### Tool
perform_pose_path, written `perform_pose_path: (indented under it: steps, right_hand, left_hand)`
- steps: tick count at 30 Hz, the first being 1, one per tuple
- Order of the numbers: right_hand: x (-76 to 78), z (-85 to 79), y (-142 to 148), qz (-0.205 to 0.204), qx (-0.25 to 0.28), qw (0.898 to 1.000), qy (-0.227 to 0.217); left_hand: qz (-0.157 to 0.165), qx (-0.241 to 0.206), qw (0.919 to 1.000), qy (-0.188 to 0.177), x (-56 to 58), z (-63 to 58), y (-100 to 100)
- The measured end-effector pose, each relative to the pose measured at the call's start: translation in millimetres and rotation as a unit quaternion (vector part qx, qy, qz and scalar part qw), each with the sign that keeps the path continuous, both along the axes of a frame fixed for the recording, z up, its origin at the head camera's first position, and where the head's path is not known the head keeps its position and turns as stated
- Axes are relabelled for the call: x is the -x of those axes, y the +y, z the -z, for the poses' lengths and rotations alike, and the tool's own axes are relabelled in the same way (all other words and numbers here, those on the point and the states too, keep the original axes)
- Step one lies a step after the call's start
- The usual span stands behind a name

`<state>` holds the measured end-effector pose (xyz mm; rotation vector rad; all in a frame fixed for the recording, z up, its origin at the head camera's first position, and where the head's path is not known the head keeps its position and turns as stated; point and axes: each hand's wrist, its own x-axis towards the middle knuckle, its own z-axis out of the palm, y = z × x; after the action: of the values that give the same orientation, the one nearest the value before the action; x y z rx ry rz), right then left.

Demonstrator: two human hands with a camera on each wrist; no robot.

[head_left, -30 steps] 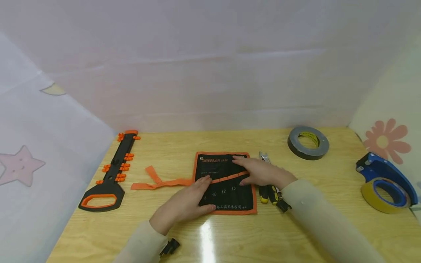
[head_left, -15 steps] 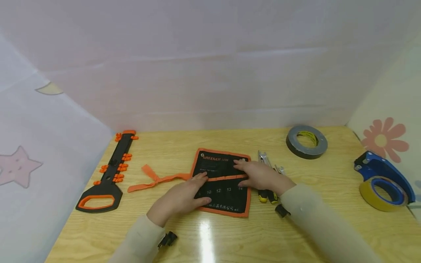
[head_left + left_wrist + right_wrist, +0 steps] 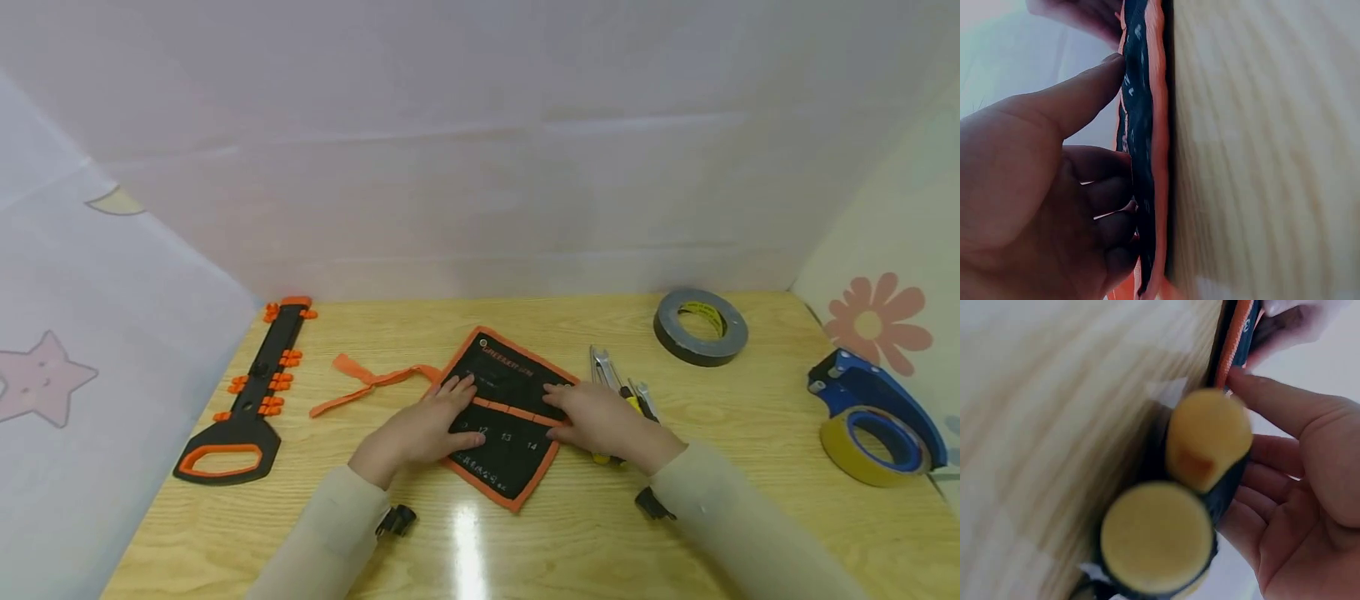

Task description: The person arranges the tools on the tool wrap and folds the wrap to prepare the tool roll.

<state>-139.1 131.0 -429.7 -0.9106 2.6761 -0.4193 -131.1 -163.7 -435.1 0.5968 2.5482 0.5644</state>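
A black fabric tool pouch (image 3: 510, 462) with orange trim and printed numbers lies flat and turned askew on the wooden table. My left hand (image 3: 423, 427) rests on its left side, fingers extended and thumb (image 3: 1088, 94) touching the face. On its right side rests my right hand (image 3: 611, 423), fingers and thumb spread over the edge. Neither hand is curled round the cloth. Beyond the pouch's left corner trails its orange tie strap (image 3: 386, 379). Under and beside the right hand lie wrenches (image 3: 600, 362) and yellow-and-black tool handles (image 3: 1157, 537), partly hidden in the head view.
A black long-handled holder (image 3: 258, 379) with orange clips lies at the left. A grey tape roll (image 3: 675, 337) is at the back right, and a blue tape dispenser (image 3: 892, 387) with yellow tape stands at the far right. Pale cloth walls (image 3: 480, 200) enclose the table.
The pouch has turned clockwise under both hands, from nearly square to askew, and its strap has shifted with it. The hands have moved only slightly.
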Motion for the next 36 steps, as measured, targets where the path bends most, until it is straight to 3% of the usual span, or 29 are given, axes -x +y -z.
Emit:
perform_pose_path:
  steps: [11, 17, 23, 28, 33, 36]
  right_hand:
    - [-23.1, 0.5, -12, 0.018, 0.006, 0.999, 0.035]
    - [-31.6, -1.9, -18, 0.043, -0.003, 0.999, 0.018]
    - [-35.6, -2.5, -21, 0.078, 0.011, 0.997, -0.001]
    - [-27.7, -4.3, -16, 0.080, 0.052, 0.995, -0.006]
    - [-6.7, -7.4, -4, 0.037, 0.075, 0.996, -0.010]
    - [8.3, -9.2, 1, 0.012, 0.075, 0.997, -0.017]
  left_hand:
    - [0.003, 0.010, 0.9997, -0.021, 12.7, -0.7, 4]
    - [0.013, 0.005, 0.9995, -0.029, 18.1, 0.8, 5]
    - [0.027, 0.016, 0.9995, -0.011, 19.2, 2.4, 6]
    - [-0.006, 0.025, 0.9993, 0.026, 9.2, -2.1, 4]
    - [-0.075, 0.030, 0.9955, 0.051, -6.1, -9.8, 1]
    - [-0.087, 0.035, 0.9941, 0.054, -13.2, -14.4, 0]
